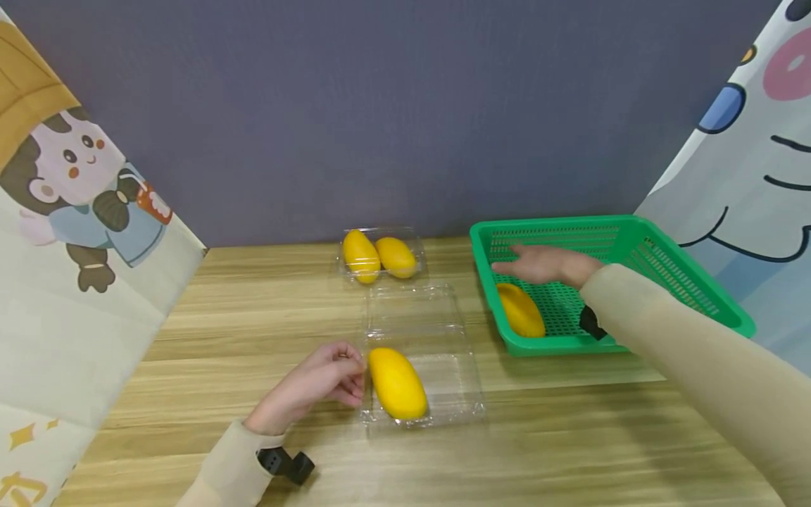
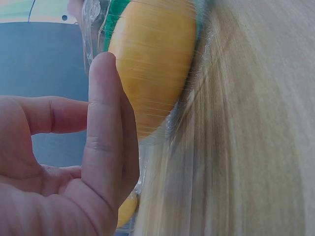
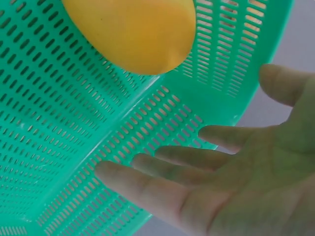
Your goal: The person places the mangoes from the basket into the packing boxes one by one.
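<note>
A clear plastic clamshell box [image 1: 451, 384] lies unfolded on the table, with one yellow mango [image 1: 398, 384] in the left of its near half. My left hand [image 1: 319, 380] is at the box's left edge, fingers loosely bent; in the left wrist view its fingers [image 2: 104, 123] stand close against the clear side by the mango. Whether they touch the plastic I cannot tell. Inside the green basket [image 1: 545, 345], my right hand [image 1: 541, 265] reaches over with fingers spread and nothing held. Another mango [image 1: 521, 310] lies at the basket's left side, below and apart from that hand.
Behind the unfolded box, against the dark back wall [image 1: 405, 127], stands another clear box [image 1: 419, 248] with two mangoes in it. Printed cartoon panels [image 1: 70, 211] flank the wooden table [image 1: 253, 303] on both sides.
</note>
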Available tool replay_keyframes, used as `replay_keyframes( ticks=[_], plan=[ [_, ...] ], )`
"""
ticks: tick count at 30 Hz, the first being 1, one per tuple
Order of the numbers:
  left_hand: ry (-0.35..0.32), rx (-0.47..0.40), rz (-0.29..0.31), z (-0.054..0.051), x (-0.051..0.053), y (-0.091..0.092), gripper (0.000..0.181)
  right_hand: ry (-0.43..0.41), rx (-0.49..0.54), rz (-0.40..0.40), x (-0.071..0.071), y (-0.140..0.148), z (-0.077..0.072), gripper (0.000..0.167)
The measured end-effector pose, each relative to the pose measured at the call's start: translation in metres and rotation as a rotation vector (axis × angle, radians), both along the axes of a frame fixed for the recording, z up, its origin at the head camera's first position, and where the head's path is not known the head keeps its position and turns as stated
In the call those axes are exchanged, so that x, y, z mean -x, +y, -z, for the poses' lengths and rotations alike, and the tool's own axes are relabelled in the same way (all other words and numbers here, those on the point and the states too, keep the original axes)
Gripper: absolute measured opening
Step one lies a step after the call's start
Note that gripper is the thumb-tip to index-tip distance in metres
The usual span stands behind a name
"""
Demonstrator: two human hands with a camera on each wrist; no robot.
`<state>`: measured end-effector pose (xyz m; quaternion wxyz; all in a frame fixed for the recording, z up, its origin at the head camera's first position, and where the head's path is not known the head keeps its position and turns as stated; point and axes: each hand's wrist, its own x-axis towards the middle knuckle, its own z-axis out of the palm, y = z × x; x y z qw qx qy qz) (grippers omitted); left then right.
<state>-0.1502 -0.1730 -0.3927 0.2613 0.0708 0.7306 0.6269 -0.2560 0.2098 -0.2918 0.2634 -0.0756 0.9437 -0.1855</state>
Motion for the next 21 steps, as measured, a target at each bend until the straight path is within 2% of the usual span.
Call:
replay_keyframes(
  ticks=[4,8,16,21],
  plan=[
    [0.005,0.001,-0.003,-0.001,-0.001,0.0,0.017,-0.023,0.002,-0.013,0.0,0.002,0.002,0.092],
    [0.005,0.006,-0.005,-0.001,0.0,-0.001,0.017,-0.082,0.016,-0.021,0.0,0.004,0.004,0.098],
    [0.001,0.02,-0.01,-0.001,-0.001,0.0,0.021,-0.191,0.187,-0.065,0.005,0.027,0.006,0.099],
    [-0.002,0.015,-0.008,-0.001,-0.001,-0.001,0.02,-0.26,0.231,-0.063,0.01,0.034,0.01,0.097]
  ],
)
